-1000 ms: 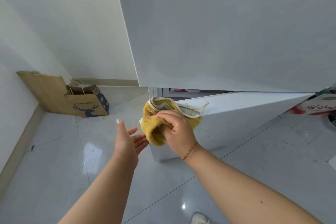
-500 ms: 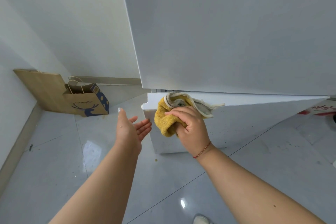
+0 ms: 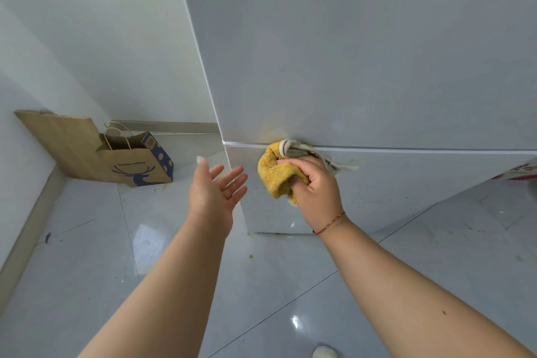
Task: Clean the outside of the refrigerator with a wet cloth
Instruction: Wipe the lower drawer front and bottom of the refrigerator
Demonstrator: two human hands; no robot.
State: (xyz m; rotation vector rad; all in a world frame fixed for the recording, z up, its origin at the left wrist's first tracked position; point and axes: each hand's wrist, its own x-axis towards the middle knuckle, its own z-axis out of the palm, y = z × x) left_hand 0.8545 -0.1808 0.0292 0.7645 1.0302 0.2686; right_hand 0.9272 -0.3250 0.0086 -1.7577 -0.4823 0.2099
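Right hand [image 3: 315,189] grips bunched yellow terry cloth [image 3: 276,176], pressed at seam between upper and lower doors of white glossy refrigerator [image 3: 363,52]. Left hand [image 3: 213,187] open, fingers spread, touching nothing. Fridge top cut off; right fingertips buried in cloth.

One view only, head-worn and wide-angle. Looks forward and steeply down from standing height along both forearms. Faces the refrigerator [image 3: 363,52] at close range, its front filling the upper right and bending with the lens. Left hand [image 3: 213,192] and right hand [image 3: 315,186] near the middle, close to the lens. Takes in the tiled floor [image 3: 87,270] below, the wall [image 3: 101,38] at left, a paper bag [image 3: 136,163] farther off in the corner. No second view to overlap.
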